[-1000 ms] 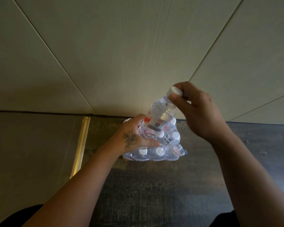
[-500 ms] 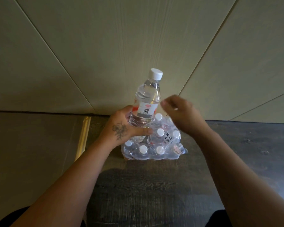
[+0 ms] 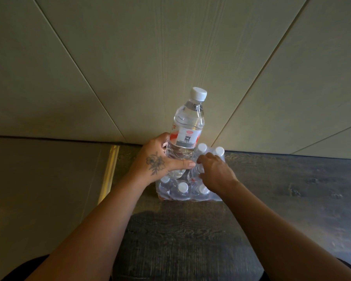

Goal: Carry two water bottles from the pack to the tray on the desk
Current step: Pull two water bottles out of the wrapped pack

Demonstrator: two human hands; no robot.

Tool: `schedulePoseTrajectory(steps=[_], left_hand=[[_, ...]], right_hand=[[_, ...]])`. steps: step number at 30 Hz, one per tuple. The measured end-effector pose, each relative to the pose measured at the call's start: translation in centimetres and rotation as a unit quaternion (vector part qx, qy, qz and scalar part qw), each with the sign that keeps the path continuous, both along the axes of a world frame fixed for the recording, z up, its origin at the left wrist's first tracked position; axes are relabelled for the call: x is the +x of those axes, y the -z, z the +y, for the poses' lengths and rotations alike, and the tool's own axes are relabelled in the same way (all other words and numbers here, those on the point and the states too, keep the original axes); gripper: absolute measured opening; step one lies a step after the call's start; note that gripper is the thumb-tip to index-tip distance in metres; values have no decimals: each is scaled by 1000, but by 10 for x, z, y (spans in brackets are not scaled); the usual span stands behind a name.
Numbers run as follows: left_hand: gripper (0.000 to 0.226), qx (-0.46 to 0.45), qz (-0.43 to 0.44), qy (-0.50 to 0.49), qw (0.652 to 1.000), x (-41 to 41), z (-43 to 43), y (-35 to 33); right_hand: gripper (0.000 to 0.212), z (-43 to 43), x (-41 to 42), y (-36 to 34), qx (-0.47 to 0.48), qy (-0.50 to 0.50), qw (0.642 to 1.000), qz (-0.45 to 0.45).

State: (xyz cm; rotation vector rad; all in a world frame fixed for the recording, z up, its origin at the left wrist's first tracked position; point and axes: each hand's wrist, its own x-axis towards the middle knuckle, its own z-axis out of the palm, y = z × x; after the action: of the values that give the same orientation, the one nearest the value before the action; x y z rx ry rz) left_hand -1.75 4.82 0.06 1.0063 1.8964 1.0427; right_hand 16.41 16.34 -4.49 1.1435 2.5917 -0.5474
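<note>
Bottle [image 3: 187, 130] up out of the pack [image 3: 187, 191], upright, my left hand [image 3: 157, 161] wrapped around its lower half. My right hand [image 3: 216, 174] is down on the pack's wrapped tops, fingers curled; whether it's gripping one, I can't tell.

Clear plastic water bottle [image 3: 187, 133], centre of frame: white-and-red label.
Label code: square QR-style block, pattern not decodable.
Label print: small lines beneath the code, too small to read.
Red markings, label's left edge: illegible.
</note>
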Motion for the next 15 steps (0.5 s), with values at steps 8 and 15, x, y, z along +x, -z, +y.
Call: schedulePoseTrajectory(steps=[8,15], left_hand=[[102,-3,-8,3,1000,4,5,-5],[112,-9,-20,9,1000,-1,6,-6]], right_hand=[[39,3,6,10,30,-6,999,32],[35,16,-1,-19,37,8,996,78]])
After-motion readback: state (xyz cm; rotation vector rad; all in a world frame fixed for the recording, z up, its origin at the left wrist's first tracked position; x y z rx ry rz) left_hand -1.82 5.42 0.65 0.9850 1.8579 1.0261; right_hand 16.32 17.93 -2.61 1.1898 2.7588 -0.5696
